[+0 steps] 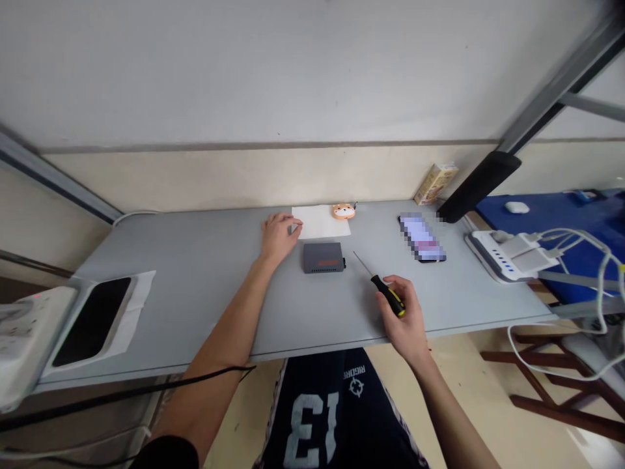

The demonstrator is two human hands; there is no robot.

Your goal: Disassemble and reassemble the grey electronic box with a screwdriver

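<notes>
My right hand [404, 316] grips a screwdriver [388, 295] with a black and yellow handle. Its thin shaft points up and left, its tip just right of a dark grey metal box [323, 258]. That box lies flat on the desk, with orange marking on top and a small black part on its right side. Behind the box, my left hand [280, 233] rests at the left edge of a white sheet of paper [315, 223]. Thumb and forefinger are pinched together over the paper; anything between them is too small to make out.
An orange animal-face case [344, 211] sits on the paper's right side. Rightward on the grey desk [205, 260] are a phone [422, 238], a small carton [436, 183] and a power strip [502, 256] with white cables. Another phone [92, 322] lies at left, beside a white socket block [36, 339].
</notes>
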